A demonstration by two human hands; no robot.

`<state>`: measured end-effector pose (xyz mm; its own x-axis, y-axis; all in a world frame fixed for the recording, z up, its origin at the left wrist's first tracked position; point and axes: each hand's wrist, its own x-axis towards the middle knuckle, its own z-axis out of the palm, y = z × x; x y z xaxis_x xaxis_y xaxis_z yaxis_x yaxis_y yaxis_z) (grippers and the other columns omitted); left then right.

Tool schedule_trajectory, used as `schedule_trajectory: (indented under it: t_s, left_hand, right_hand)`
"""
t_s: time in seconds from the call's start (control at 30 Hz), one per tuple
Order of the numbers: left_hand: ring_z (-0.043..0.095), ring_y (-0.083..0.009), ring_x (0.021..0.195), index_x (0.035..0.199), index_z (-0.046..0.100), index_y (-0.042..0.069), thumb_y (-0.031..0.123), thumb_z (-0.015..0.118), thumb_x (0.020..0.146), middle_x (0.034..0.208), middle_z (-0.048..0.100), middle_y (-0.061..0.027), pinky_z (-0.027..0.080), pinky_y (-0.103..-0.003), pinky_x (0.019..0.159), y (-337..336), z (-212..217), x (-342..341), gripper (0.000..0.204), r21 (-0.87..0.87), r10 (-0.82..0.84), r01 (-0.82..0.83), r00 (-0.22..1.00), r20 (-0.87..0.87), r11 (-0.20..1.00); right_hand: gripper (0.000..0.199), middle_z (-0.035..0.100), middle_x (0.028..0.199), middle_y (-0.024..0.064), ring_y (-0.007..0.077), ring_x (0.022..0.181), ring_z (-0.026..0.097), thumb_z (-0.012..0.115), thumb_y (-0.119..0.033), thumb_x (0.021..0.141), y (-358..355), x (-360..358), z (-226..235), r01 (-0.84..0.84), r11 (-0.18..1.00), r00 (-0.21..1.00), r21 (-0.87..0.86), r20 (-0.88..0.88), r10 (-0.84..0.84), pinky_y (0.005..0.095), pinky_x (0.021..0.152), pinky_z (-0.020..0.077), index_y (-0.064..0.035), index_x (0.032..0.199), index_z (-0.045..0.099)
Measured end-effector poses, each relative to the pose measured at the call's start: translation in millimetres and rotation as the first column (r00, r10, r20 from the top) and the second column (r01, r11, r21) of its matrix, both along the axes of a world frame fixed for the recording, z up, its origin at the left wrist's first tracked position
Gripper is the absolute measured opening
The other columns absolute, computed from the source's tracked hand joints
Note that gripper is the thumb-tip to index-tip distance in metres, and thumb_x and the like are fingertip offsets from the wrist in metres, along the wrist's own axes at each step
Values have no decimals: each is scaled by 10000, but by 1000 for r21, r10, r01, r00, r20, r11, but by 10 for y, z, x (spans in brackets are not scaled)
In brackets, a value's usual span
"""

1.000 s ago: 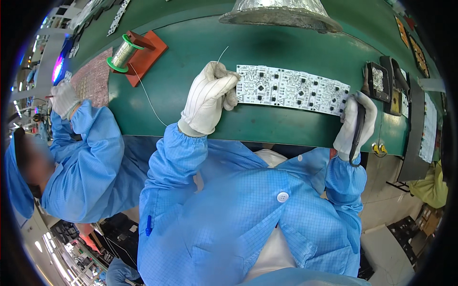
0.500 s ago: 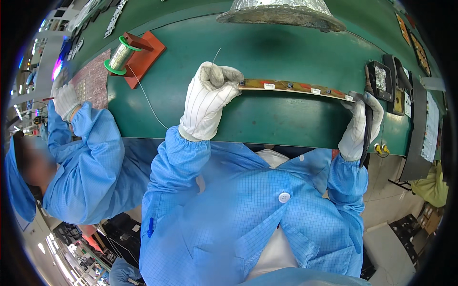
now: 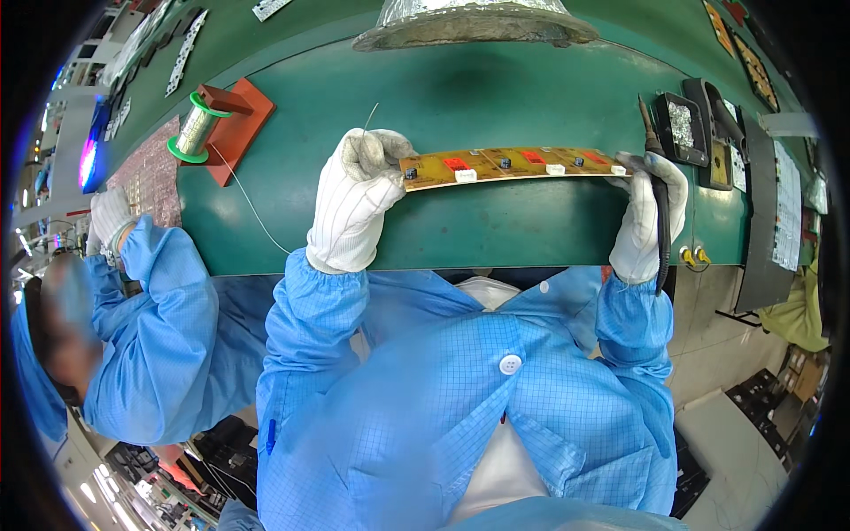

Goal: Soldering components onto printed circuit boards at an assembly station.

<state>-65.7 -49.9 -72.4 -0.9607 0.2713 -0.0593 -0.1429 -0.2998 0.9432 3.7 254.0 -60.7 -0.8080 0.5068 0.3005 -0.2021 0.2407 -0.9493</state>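
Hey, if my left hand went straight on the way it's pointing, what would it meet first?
Your left hand would probably meet the silvery metal hood at the top of the picture, though its height above the table is unclear.

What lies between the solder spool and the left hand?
In the head view: part of the red stand, then green tabletop, with a thin wire slanting from the spool toward the sleeve of the left hand.

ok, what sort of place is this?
Probably an electronics assembly shop: a soldering iron in the right hand, a populated circuit board, and a spool of what looks like solder wire on a red stand.
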Motion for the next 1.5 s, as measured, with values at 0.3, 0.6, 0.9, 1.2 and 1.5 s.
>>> schedule_trajectory:
  t_s: [0.3,0.6,0.9,1.2,1.5]
  left_hand:
    - [524,-158,942,909,433,88,218,735,747,1053,565,-103,456,-291,848,16,6,1,367,-8,28,-28,1000,-11,1000]
    - [546,-196,1025,900,430,99,138,737,762,1165,529,-127,469,-320,896,38,87,-5,338,64,32,-37,997,69,997]
    - [532,-323,1214,1037,449,5,-2,730,740,1310,458,-172,503,-415,982,101,173,21,410,176,6,-12,999,39,984]
    - [549,-312,1202,1066,447,-9,-69,628,732,1318,473,-185,505,-399,981,86,124,53,384,70,45,-43,998,-32,997]
    - [547,-315,1203,1052,455,-5,-66,653,726,1311,477,-179,513,-406,965,91,131,45,386,46,66,-65,998,-16,997]
  right_hand:
    - [203,668,1066,193,239,1009,659,543,-65,962,16,6,-9,-15,1000,1000,14,8,15,328,898,510,-16,1158,531]
    - [233,663,1089,211,253,1035,656,539,-30,945,67,22,-46,-47,998,998,33,-50,49,336,924,511,-19,1177,522]
    - [420,615,1211,210,287,1165,609,605,46,863,60,5,-136,-91,996,983,9,-157,91,371,992,493,-29,1252,468]
    - [452,611,1229,215,288,1150,620,601,78,850,30,25,-112,-58,998,990,-4,-125,57,367,973,507,-44,1263,466]
    - [457,618,1222,207,276,1140,626,606,84,850,38,16,-130,-70,998,989,6,-131,70,360,953,518,-48,1265,467]
